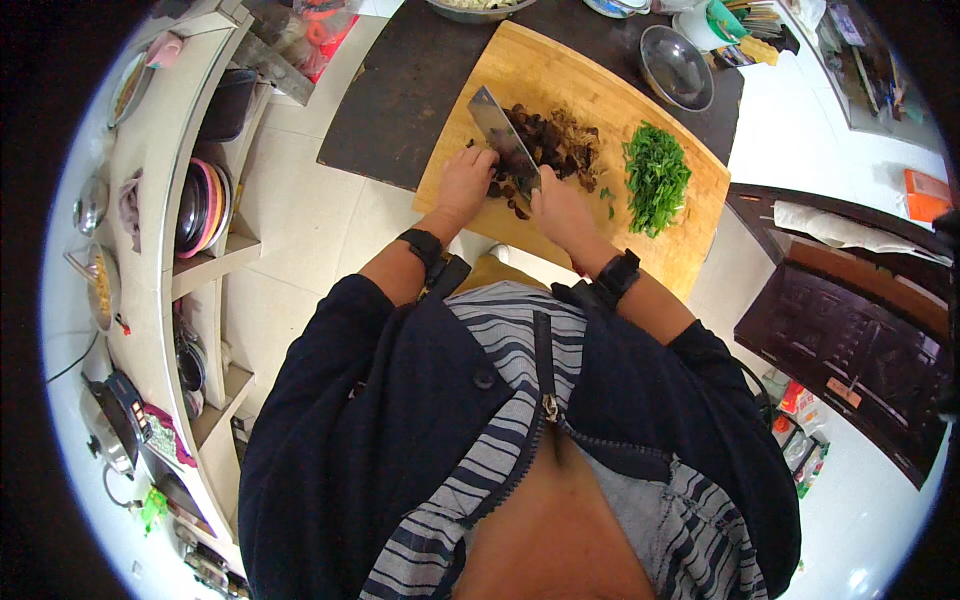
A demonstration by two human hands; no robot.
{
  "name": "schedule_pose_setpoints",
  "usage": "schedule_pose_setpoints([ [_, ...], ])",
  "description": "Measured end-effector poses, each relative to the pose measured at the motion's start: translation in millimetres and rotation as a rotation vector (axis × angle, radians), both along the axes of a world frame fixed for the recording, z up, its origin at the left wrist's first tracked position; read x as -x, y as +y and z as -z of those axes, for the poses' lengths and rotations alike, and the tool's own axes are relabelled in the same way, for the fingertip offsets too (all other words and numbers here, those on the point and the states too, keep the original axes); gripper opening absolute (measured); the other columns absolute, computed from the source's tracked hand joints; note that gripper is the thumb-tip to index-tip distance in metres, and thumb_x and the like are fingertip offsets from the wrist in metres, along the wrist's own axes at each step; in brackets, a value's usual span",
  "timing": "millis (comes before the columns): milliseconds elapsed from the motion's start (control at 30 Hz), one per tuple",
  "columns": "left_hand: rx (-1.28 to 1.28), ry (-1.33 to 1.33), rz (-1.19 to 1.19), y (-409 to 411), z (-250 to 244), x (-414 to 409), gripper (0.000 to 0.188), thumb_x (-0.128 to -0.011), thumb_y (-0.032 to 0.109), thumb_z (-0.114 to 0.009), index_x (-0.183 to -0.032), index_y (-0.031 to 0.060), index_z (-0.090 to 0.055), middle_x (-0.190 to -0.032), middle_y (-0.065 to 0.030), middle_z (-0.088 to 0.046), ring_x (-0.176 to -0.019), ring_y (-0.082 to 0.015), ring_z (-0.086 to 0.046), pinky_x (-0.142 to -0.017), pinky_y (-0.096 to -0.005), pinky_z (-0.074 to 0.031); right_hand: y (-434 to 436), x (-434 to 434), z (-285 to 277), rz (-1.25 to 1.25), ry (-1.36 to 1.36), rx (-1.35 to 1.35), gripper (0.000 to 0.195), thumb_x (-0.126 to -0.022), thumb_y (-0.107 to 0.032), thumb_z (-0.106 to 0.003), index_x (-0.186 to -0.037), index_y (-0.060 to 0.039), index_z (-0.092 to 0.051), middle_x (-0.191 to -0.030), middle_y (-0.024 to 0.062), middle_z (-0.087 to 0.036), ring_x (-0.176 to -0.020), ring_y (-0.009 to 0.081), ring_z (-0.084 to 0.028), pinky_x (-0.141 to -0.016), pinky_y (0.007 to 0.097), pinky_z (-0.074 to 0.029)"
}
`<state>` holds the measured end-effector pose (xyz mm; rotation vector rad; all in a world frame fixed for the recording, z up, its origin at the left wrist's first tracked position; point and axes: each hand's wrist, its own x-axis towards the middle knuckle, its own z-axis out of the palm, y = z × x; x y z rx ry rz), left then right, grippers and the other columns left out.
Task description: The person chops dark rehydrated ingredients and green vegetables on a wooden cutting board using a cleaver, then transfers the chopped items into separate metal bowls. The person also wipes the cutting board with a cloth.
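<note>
My right hand (559, 206) grips the handle of a broad-bladed cleaver (504, 135), whose blade slants away to the upper left over a wooden cutting board (517, 56). My left hand (466, 180) rests with curled fingers on dark pieces just left of the blade. A pile of chopped dark brown food (559, 142), perhaps wood ear fungus, lies right of the blade. Some dark scraps (517, 208) are scattered near the board's front edge. Chopped green leaves or scallions (656, 180) form a separate heap at the board's right side.
The board lies on a dark tabletop (405, 90) and overhangs its front edge. A glass bowl (677, 69) stands behind the board at the right, and a metal bowl of pale food (480, 9) at the back. Shelves with plates (199, 206) run along the left; a dark cabinet (847, 352) is at right.
</note>
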<state>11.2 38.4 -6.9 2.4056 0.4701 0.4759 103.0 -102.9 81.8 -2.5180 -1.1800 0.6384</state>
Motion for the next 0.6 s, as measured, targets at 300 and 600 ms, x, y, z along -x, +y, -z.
schedule_pose_setpoints([
  [300,0.209,-0.072,0.002,3,-8,14,0.024,-0.075,0.008,-0.061,-0.098,0.0066,-0.054,-0.093,-0.0114,-0.054,-0.089,-0.0322,-0.052,-0.078,-0.0404,-0.043,-18,5,-19,-0.076,-0.079,0.059,0.024,-0.085,-0.019,-0.049,-0.102,-0.0036,-0.042,-0.066,0.0235,-0.057,-0.064,0.0423,-0.056,-0.056,0.0516,-0.043],
  [600,0.113,0.019,0.037,4,-1,15,0.024,-0.076,0.005,-0.057,-0.099,0.0054,-0.053,-0.092,-0.0157,-0.055,-0.091,-0.0348,-0.052,-0.078,-0.0410,-0.043,-8,10,-25,-0.080,-0.024,0.257,0.015,-0.087,-0.016,-0.039,-0.096,-0.0039,-0.041,-0.074,0.0231,-0.059,-0.070,0.0418,-0.058,-0.058,0.0532,-0.043],
])
